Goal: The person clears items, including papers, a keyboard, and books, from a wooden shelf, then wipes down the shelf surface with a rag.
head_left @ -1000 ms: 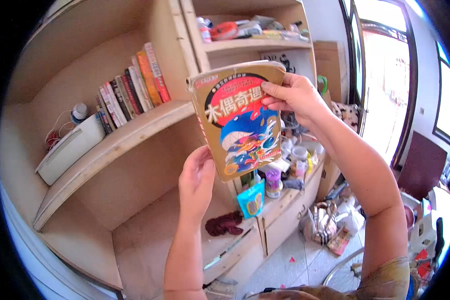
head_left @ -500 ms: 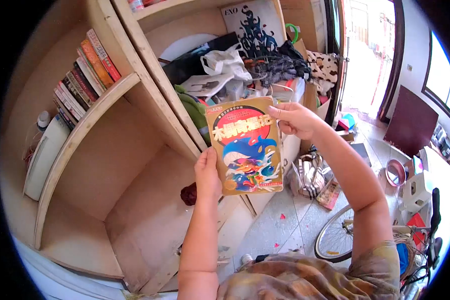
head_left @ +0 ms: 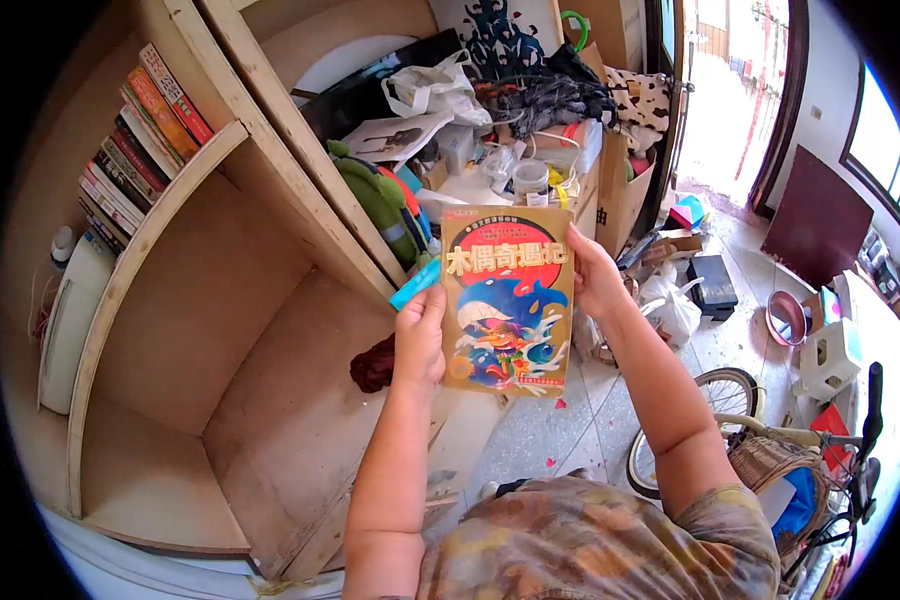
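Observation:
A gold-covered children's book (head_left: pixel 507 310) with a blue whale and large Chinese characters faces me, held nearly upright in both hands. My left hand (head_left: pixel 422 335) is closed on its left edge, thumb on the front. On the upper right edge, my right hand (head_left: pixel 597 272) grips it, fingers behind the cover. A bright blue strip (head_left: pixel 415 285) shows just above my left hand; I cannot tell whether the hand touches it. Below and left, a dark red cloth (head_left: pixel 373 366) lies on the floor of the shelf unit.
Several books (head_left: pixel 160 110) stand on the curved shelf (head_left: pixel 160 225) at left, near a white device (head_left: pixel 75 325). Bags and clutter fill the cabinet ahead, with a green backpack (head_left: pixel 375 200) at its edge. A bicycle with a wicker basket (head_left: pixel 785 460) stands at right, beyond it a white stool (head_left: pixel 830 358).
The book has shifted slightly right and turned squarer to me. My right hand has slid from its top corner down the right side. The head view has shifted a little.

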Demonstrator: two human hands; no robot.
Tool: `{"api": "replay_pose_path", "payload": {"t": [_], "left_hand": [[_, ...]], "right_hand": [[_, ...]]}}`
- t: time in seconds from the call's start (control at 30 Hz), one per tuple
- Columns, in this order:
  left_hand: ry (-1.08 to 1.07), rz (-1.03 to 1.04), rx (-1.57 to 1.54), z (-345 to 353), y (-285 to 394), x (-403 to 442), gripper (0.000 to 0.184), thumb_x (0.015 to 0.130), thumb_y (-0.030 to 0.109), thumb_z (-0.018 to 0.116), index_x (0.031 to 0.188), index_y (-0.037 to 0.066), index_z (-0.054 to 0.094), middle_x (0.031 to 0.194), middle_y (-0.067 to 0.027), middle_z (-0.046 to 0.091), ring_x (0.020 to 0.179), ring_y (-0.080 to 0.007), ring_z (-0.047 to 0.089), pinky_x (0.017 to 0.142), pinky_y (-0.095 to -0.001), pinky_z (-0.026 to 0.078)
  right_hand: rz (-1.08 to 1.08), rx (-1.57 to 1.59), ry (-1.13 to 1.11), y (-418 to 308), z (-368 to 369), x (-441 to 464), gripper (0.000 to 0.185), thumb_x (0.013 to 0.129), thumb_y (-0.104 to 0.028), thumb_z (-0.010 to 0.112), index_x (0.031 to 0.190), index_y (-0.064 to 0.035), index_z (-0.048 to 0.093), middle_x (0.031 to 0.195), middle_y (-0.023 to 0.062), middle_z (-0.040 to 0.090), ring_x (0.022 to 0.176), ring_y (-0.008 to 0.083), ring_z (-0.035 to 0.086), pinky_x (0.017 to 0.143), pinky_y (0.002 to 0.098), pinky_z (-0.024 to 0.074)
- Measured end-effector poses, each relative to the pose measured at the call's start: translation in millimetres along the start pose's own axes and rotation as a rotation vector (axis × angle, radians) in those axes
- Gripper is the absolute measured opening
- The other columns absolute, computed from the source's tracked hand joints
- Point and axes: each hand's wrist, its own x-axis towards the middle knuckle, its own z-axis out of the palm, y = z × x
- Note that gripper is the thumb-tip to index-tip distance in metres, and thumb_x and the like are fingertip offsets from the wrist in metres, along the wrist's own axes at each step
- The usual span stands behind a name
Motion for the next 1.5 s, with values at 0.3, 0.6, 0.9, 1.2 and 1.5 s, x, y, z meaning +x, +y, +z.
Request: {"api": "replay_pose_path", "payload": {"t": [0.3,0.6,0.9,1.2,1.5], "left_hand": [[-0.021,-0.201,-0.174,-7,-24,-2,0.027,0.088,0.022,0.045,0.104,0.002,0.051,0.101,-0.0084,0.058,0.089,-0.018,0.057,0.079,-0.0336,0.046],[-0.073,-0.404,-0.362,-32,-65,-12,0.04,0.087,0.028,0.045,0.119,0.005,0.038,0.115,-0.0094,0.049,0.106,-0.0218,0.047,0.091,-0.0386,0.036],[-0.173,-0.366,-0.492,-8,-65,-20,0.039,0.087,0.028,0.044,0.118,0.004,0.039,0.114,-0.0098,0.049,0.104,-0.0217,0.048,0.09,-0.038,0.037],[-0.198,-0.391,-0.54,5,-81,-35,0.038,0.087,0.027,0.044,0.117,0.004,0.04,0.113,-0.0101,0.05,0.103,-0.0216,0.049,0.089,-0.0374,0.038],[-0.205,-0.316,-0.562,20,-81,-29,0.037,0.087,0.027,0.044,0.115,0.003,0.041,0.112,-0.0105,0.05,0.102,-0.0216,0.049,0.088,-0.0368,0.039]], "right_hand": [[0.105,0.235,0.088,30,12,-2,0.042,0.084,-0.036,0.049,0.109,-0.0022,0.047,0.104,0.0116,0.056,0.09,0.0201,0.057,0.079,0.0326,0.0463],[-0.049,-0.051,0.224,50,22,-19,0.043,0.083,-0.04,0.048,0.104,-0.0025,0.051,0.092,0.0066,0.06,0.075,0.0123,0.06,0.064,0.0262,0.0498],[-0.031,-0.063,0.276,47,6,-30,0.04,0.087,-0.038,0.043,0.106,-0.0039,0.051,0.094,0.0051,0.06,0.077,0.0118,0.059,0.066,0.0257,0.0492],[-0.068,0.015,0.284,44,-2,-39,0.04,0.087,-0.037,0.042,0.105,-0.0024,0.051,0.093,0.0058,0.059,0.078,0.0126,0.059,0.067,0.0271,0.0496],[-0.049,0.015,0.253,42,-11,-47,0.041,0.086,-0.039,0.043,0.105,-0.0037,0.051,0.095,0.008,0.059,0.081,0.0153,0.059,0.07,0.0294,0.0489]]}}
